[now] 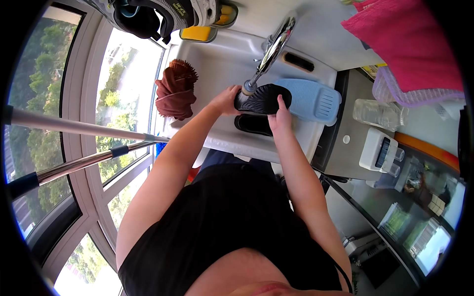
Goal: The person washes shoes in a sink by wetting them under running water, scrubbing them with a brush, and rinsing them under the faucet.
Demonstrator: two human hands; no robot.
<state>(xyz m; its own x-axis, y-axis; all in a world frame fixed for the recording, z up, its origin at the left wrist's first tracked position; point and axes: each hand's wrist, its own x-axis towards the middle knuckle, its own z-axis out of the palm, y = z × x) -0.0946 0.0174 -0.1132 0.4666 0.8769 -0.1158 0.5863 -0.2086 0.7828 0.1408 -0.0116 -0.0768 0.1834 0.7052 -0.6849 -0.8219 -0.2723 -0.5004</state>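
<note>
A black shoe (265,100) is held between my two hands under the chrome faucet (276,47), over the white sink (212,64). My left hand (227,100) grips its left end, and my right hand (280,114) holds its right end with the thumb on top. Just below it, a second black shoe (253,125) lies in the sink. To the right, a light blue washboard (313,101) rests in the basin, partly behind the held shoe. A dark brush (298,61) lies on the sink's back ledge.
Brown cloth (177,91) sits on the sink's left edge. Yellow sponges (196,33) and shoes (163,17) are at the top left. Two metal poles (84,126) cross from the left. On the right are a clear container (377,113), a white dispenser (377,150) and a pink cloth (405,44).
</note>
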